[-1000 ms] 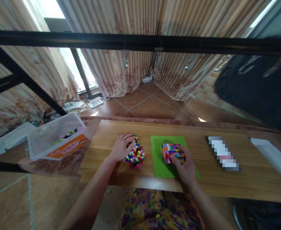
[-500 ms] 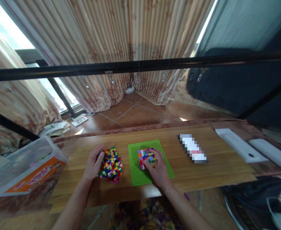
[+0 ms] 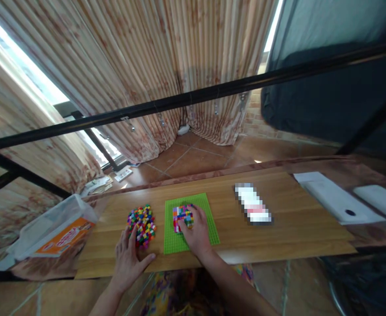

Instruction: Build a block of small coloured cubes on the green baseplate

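Observation:
A heap of small toy bricks (image 3: 143,221) in many colours lies on the left part of the wooden board. Beside its near edge is my left hand (image 3: 129,254), fingers spread and thumb stretched out, with nothing visible in it. To the right, a green baseplate (image 3: 169,243) lies flat. On it sits a multicoloured square of toy bricks (image 3: 179,214). My right hand (image 3: 198,232) covers the right side of this square, thumb at its near edge and fingers around the far right corner. Some of the square is hidden under the hand.
A pixelated phone-like object (image 3: 252,204) lies right of the baseplate on the wooden board (image 3: 294,219). A clear plastic box (image 3: 56,224) with an orange label stands at the left. White flat objects (image 3: 337,199) lie at the right. A black bar (image 3: 180,101) crosses beyond the board.
My left hand has drawn back from the heap's left side to its near edge, and its fingers have spread. My right hand stays on the brick square. The camera view has turned and tilted.

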A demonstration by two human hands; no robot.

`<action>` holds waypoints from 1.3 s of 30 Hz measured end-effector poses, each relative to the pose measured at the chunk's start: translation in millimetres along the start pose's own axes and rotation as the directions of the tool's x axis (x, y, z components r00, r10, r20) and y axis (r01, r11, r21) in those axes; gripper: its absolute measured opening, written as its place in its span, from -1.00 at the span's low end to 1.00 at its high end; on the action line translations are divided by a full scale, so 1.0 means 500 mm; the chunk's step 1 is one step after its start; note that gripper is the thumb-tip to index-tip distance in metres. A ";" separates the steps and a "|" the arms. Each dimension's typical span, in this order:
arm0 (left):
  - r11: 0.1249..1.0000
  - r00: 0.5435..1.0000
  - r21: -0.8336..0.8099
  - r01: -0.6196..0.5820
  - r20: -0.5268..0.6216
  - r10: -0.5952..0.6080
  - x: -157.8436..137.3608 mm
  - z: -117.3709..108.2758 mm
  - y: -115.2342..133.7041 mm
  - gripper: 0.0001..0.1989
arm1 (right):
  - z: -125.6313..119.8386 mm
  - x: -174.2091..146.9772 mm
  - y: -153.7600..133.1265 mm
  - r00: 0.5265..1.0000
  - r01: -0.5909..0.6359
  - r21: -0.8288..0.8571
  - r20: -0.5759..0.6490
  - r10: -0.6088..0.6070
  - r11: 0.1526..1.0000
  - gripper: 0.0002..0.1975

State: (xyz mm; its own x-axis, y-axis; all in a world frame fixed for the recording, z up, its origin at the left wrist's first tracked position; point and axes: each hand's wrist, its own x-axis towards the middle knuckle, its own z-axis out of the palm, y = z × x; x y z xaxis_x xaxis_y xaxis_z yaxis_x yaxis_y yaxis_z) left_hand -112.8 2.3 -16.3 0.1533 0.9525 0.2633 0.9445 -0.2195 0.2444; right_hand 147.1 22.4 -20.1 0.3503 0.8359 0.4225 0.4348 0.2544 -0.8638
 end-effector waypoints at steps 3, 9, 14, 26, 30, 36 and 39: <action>0.995 0.998 0.075 0.060 -0.015 -0.059 0.013 0.007 0.032 -0.03 | -0.002 0.001 0.003 1.000 0.002 0.011 0.002 -0.002 1.000 -0.59; 0.985 0.992 0.122 0.124 -0.039 -0.120 0.022 0.006 0.052 -0.12 | -0.003 -0.001 0.007 1.000 -0.002 0.028 0.026 0.002 1.000 -0.60; 0.975 0.980 0.110 0.193 -0.062 -0.187 0.020 0.011 0.058 -0.12 | -0.012 -0.002 0.005 0.998 -0.026 0.007 0.057 0.025 1.000 -0.60; 0.984 0.985 0.052 0.168 -0.043 -0.166 0.052 0.016 0.053 -0.16 | -0.025 0.001 0.010 0.996 -0.028 -0.059 0.085 0.033 0.998 -0.59; 0.990 0.983 -0.008 0.144 -0.110 -0.144 0.053 0.012 0.053 -0.16 | -0.027 0.000 0.011 0.995 -0.032 -0.086 0.092 0.040 0.996 -0.59; 0.947 0.917 -0.308 0.089 -0.345 -0.199 0.027 -0.013 0.036 -0.48 | -0.032 0.001 0.016 0.997 -0.004 -0.138 0.075 0.015 0.990 -0.57; 0.913 0.902 -0.401 0.069 -0.366 -0.229 -0.007 -0.017 0.030 -0.67 | -0.035 0.003 0.016 0.996 0.013 -0.162 0.087 0.002 0.987 -0.57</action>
State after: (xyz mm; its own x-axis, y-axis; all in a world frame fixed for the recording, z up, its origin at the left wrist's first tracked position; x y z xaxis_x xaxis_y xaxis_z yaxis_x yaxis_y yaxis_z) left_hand -101.8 -5.8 -5.8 -0.1842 0.8322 0.5230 0.7567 -0.2195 0.6158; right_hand 165.5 17.2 -21.9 0.2773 0.8756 0.3956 0.5676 0.1829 -0.8027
